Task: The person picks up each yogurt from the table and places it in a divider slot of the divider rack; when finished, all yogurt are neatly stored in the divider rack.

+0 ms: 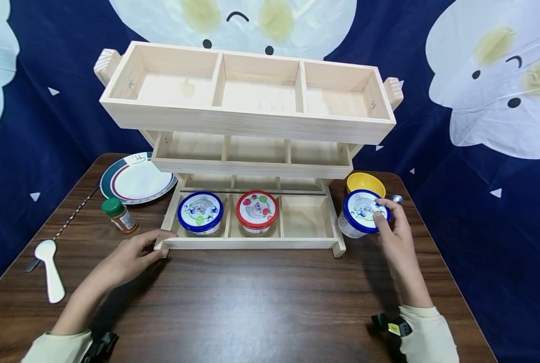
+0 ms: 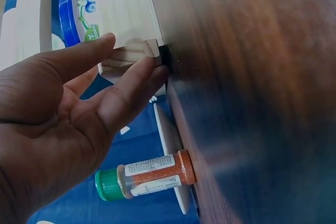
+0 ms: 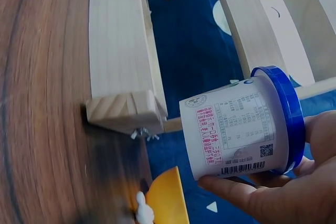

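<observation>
My right hand grips a white tub with a blue lid, held just right of the tiered wooden box. In the right wrist view the tub's printed side faces the camera, above the table. My left hand holds the box's front left corner, thumb and fingers on either side of the wooden end. In the lowest tier, a blue-lidded tub occupies the left compartment and a red-lidded tub the middle one. The right compartment shows its bare floor.
On the left are plates, a spice jar with a green cap and a white spoon. A yellow bowl stands behind the held tub. Two upper tiers overhang the lowest one.
</observation>
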The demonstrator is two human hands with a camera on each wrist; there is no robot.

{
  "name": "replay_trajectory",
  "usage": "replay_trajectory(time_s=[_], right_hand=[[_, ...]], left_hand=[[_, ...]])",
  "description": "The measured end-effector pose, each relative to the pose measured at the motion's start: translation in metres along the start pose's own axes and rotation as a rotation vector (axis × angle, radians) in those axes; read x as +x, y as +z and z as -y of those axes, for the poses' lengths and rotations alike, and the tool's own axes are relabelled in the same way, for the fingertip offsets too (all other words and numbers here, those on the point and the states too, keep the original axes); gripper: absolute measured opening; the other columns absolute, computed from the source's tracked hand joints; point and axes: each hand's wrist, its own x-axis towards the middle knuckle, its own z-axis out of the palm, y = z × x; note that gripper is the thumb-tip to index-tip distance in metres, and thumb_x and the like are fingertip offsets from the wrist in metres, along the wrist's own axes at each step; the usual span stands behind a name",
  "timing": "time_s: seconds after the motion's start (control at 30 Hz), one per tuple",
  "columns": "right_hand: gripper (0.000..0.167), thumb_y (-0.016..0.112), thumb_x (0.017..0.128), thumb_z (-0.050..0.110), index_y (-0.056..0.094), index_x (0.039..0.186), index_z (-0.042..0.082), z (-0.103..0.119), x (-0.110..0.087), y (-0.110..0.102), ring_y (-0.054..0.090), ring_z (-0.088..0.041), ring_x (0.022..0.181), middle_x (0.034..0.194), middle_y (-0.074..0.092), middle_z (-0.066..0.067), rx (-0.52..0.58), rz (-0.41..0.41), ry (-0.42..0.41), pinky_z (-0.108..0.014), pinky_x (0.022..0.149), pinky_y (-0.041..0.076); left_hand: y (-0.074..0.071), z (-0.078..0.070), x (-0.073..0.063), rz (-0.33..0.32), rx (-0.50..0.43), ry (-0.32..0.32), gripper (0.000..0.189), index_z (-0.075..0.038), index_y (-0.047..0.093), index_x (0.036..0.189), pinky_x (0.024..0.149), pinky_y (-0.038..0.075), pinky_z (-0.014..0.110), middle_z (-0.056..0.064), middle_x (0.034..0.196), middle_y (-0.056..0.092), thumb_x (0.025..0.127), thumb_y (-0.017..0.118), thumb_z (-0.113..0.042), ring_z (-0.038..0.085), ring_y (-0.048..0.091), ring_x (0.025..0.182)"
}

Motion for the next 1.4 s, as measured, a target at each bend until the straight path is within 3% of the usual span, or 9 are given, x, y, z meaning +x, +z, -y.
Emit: replay_trajectory(time_s=[0.27, 0.6, 1.4], right_hand=[[0.041, 0.044, 0.118, 0.02, 0.04, 0.156, 0.007, 0.004, 0.0, 0.017, 0.05, -0.03, 0.128, 0.157, 0.038, -0.022, -0.005, 0.058, -0.02, -0.02, 0.087, 0.057], [0.039, 0.045, 0.117, 0.015, 0.045, 0.154, 0.003, 0.003, 0.004, 0.031, 0.054, -0.015, 0.106, 0.143, 0.046, -0.019, -0.057, 0.078, -0.076, -0.019, 0.075, 0.052], [0.038, 0.048, 0.115, 0.012, 0.048, 0.15, 0.0, -0.001, 0.016, 0.075, 0.051, -0.029, 0.123, 0.151, 0.046, -0.021, -0.001, 0.148, -0.09, -0.018, 0.086, 0.051]], left_hand=[[0.0, 0.0, 0.0, 0.004, 0.002, 0.002, 0.032, -0.005, 0.071, 0.133, 0.091, 0.053, 0.056, 0.011, 0.117, 0.072, 0.102, 0.075, -0.005, 0.029, 0.063, 0.107], [-0.001, 0.0, 0.0, 0.001, 0.013, 0.005, 0.032, -0.008, 0.071, 0.134, 0.092, 0.053, 0.055, 0.009, 0.118, 0.073, 0.102, 0.076, -0.006, 0.028, 0.063, 0.108], [-0.001, 0.001, 0.002, 0.01, -0.009, 0.019, 0.031, -0.008, 0.072, 0.131, 0.094, 0.052, 0.057, 0.009, 0.117, 0.073, 0.101, 0.076, -0.004, 0.029, 0.063, 0.109]])
